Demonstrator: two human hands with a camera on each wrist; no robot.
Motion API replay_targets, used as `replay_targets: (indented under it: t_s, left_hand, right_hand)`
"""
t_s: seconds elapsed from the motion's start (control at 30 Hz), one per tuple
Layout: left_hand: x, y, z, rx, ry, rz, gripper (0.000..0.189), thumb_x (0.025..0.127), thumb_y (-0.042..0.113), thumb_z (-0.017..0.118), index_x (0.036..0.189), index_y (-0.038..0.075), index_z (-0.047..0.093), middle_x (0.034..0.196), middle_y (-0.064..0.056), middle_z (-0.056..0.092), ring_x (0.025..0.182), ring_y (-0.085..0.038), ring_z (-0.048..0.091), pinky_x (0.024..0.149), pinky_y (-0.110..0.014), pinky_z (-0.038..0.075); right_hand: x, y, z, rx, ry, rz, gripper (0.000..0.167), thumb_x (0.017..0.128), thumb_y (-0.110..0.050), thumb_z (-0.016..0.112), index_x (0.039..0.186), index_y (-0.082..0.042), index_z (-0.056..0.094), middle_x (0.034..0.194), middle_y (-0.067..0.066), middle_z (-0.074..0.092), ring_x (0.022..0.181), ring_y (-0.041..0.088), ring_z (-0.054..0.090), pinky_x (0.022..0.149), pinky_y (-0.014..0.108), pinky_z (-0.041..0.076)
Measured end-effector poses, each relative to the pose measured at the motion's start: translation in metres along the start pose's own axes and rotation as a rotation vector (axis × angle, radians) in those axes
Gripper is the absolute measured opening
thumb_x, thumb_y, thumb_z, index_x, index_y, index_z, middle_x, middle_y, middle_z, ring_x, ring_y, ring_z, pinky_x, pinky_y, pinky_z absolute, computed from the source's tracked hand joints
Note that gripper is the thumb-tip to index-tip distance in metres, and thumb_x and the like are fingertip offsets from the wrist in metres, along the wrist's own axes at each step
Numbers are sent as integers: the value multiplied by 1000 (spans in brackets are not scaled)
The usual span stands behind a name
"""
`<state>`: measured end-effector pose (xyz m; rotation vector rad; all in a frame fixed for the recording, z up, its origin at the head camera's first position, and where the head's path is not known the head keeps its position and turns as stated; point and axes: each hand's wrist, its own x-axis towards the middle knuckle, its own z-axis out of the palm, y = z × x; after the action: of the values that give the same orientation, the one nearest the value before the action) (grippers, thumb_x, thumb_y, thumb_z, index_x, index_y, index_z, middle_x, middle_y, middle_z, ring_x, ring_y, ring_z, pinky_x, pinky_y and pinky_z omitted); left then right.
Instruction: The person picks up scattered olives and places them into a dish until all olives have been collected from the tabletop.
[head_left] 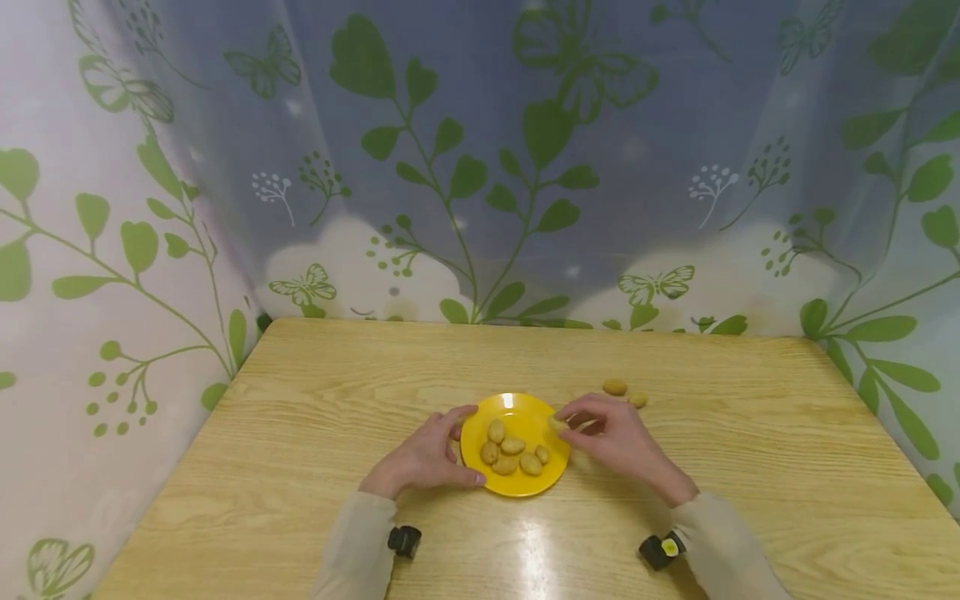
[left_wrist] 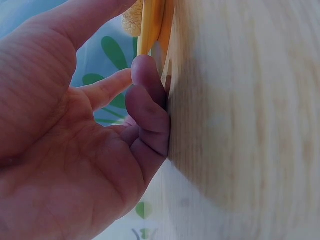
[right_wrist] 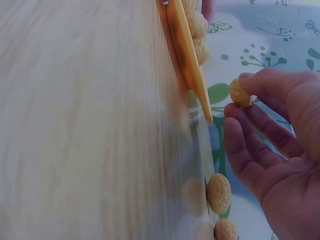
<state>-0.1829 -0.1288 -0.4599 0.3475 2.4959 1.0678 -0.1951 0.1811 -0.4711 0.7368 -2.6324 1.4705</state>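
A round yellow plate (head_left: pixel 517 490) sits on the table with several light-brown, wrinkled walnuts (head_left: pixel 506 465) grouped in its lower half. My left hand (head_left: pixel 426 454) holds the plate by its left side, thumb at the near rim and index finger at the far-left rim. Above the plate's right rim, my right hand (head_left: pixel 618 437) pinches one walnut (right_wrist: pixel 241 93) between thumb and fingertips. In the right wrist view that walnut is up off the table, beside the plate's edge (right_wrist: pixel 207 112).
Two more walnuts lie on the wooden table (head_left: pixel 337 392) beyond my right hand, one (head_left: pixel 615 387) farther back and one (head_left: pixel 638 400) partly behind the fingers. A curtain (head_left: pixel 480 167) with green leaves and butterflies hangs behind the table and at both sides.
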Motion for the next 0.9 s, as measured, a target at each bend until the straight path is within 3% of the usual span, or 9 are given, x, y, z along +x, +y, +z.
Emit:
replay_targets:
  t_s: [0.53, 0.9]
  left_hand:
    - [2, -2, 1, 2, 2, -19, 98, 76, 33, 91, 158, 24, 37, 129, -12, 52, 87, -18, 53, 73, -30, 45]
    - [2, -4, 1, 18, 1, -14, 98, 76, 35, 91, 158, 24, 37, 127, -12, 52, 85, -17, 53, 73, -30, 46]
  right_hand:
    - [10, -4, 18, 15, -45, -43, 17, 90, -12, 79, 107, -12, 77, 106, 7, 75, 91, 19, 72, 76, 26, 60]
    - [14, -4, 23, -37, -107, -3, 17, 90, -17, 78, 107, -18, 76, 105, 0, 75, 89, 9, 69, 77, 25, 58]
